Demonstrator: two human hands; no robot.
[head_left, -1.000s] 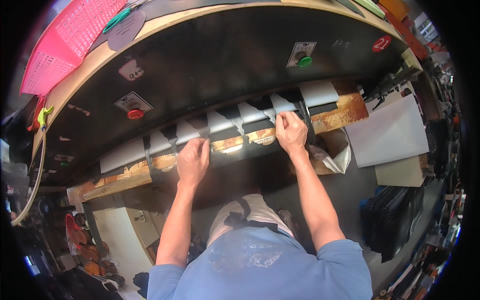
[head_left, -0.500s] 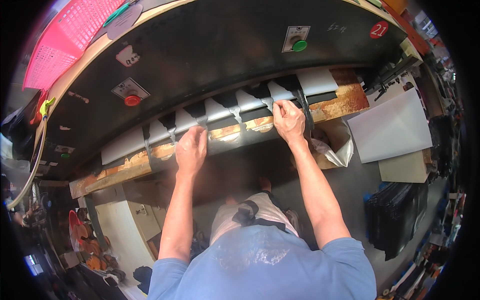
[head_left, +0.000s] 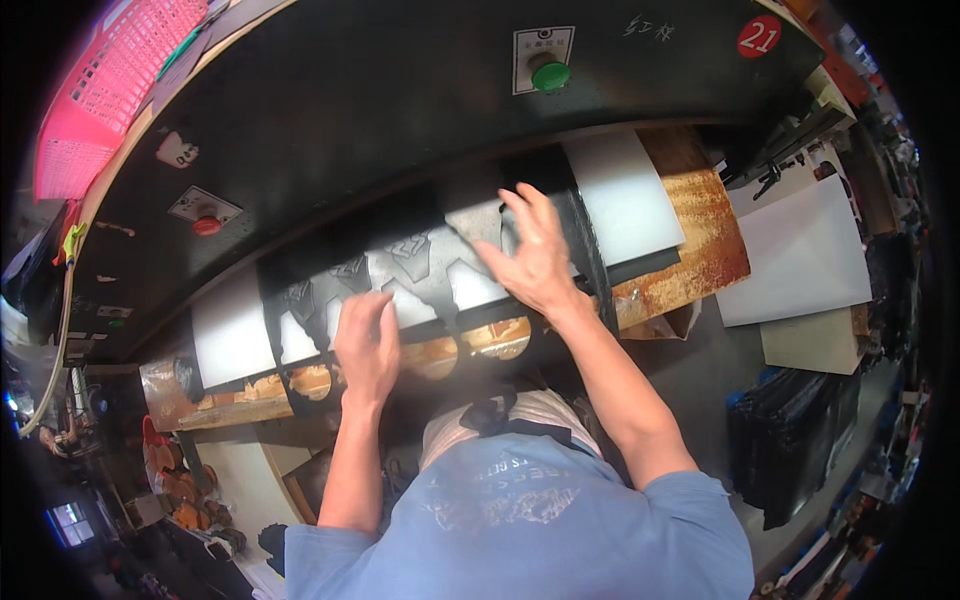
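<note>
Black sheet point(head_left: 408, 262), glossy and full of cut-outs, lies across the middle of the worn board point(head_left: 692, 245), over a white panel point(head_left: 622, 195). Wood and white show through its gaps; the near part reaches the board's front edge.

Your right hand point(head_left: 530, 258): above the board, right of its middle, fingers spread and thumb well out, gripping nothing that shows. Over the sheet; contact can't be told.

Your left hand point(head_left: 367, 345): near the board's front edge, left of its middle, fingers loosely bent, thumb close to them. Blurred; can't tell whether you pinch the sheet there.

Beyond the board: dark machine front point(head_left: 380, 90) with a red button point(head_left: 207, 226) and a green button point(head_left: 550, 76). Pink basket point(head_left: 110, 100) up past the board's left end. Just off its right end, a pale sheet point(head_left: 795, 255); lower on that side, a black stack point(head_left: 785, 440).
</note>
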